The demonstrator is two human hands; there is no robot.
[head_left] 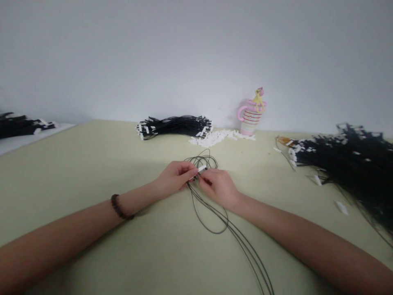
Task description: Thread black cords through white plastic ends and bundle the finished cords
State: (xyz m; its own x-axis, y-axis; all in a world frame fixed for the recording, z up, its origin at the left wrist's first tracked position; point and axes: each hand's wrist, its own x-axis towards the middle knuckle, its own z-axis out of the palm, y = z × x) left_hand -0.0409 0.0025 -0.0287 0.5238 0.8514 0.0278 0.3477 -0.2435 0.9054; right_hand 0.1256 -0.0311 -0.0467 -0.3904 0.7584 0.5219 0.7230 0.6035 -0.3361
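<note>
Near the middle of the table, my left hand [176, 178] pinches a small white connector [202, 168] between thumb and fingers. Close against it, my right hand [219, 187] has its fingertips pressed together at the dark end of that piece; the exact grip is partly hidden. Thin black cables [242, 237] run from under the hands toward the front edge, and more loops of them lie just behind my fingers. A dark beaded bracelet [119, 207] circles my left wrist.
A bundle of black cables with white ends [178, 125] lies by the wall, beside a heap of white pieces [211, 138]. A striped pink cup [251, 118] stands there. A large cable pile [350, 164] covers the right side; another bundle [18, 125] is far left.
</note>
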